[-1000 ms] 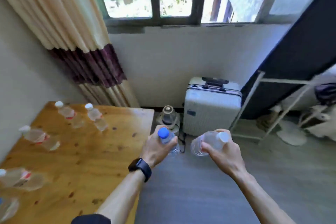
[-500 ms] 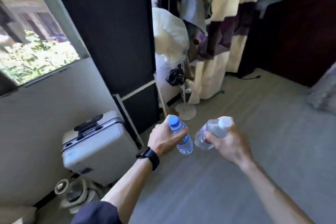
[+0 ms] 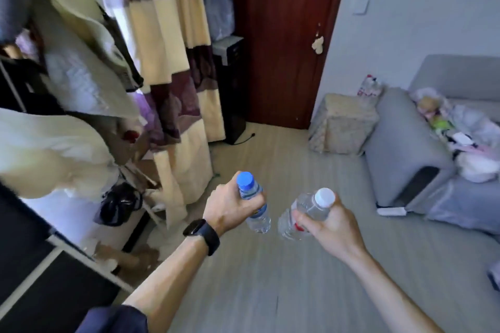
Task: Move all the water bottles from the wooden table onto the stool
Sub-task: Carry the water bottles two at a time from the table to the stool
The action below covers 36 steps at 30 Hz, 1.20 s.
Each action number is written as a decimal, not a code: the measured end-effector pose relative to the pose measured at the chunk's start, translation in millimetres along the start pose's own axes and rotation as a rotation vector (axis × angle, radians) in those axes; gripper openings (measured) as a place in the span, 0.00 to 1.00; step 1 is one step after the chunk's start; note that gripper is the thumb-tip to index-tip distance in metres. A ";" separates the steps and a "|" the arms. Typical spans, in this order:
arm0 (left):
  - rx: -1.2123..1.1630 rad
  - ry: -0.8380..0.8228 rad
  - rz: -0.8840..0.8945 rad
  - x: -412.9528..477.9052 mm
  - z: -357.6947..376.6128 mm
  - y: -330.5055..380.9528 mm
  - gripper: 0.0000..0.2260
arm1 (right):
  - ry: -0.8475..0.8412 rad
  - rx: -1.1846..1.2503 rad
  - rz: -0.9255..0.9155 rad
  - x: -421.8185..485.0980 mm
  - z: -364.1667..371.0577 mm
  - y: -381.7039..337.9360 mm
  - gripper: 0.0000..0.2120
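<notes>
Head view: a blue-capped bottle (image 3: 258,217) is gripped in the left hand (image 3: 230,205), a white-capped bottle (image 3: 311,205) in the right hand (image 3: 330,224), judged nearer the fabric-covered stool (image 3: 342,123) at upper right.

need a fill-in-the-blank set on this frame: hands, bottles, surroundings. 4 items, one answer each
1. The left hand grips a blue-labelled clear plastic bottle with a ___ cap.
2. The right hand grips a red-labelled clear plastic bottle with a ___ cap.
3. The black smartwatch sits on the ___ wrist.
4. The hand nearer the grey fabric sofa is the ___ one.
Missing words: blue; white; left; right.
</notes>
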<state>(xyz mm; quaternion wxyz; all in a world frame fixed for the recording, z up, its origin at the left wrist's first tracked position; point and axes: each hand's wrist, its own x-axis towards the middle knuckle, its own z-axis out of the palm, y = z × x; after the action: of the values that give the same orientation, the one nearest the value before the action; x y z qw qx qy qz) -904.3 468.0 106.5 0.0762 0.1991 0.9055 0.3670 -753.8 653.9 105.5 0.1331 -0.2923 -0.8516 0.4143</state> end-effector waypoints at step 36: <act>0.043 -0.369 0.173 710.7 344.6 223.8 0.19 | 0.292 0.018 0.379 696.1 -141.3 191.3 0.27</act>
<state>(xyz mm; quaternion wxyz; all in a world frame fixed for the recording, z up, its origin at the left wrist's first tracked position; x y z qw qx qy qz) -1384.4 1128.3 20.1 0.2048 0.3418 0.8633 0.3099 -1165.9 1258.8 32.6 0.1772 -0.5023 -0.7496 0.3928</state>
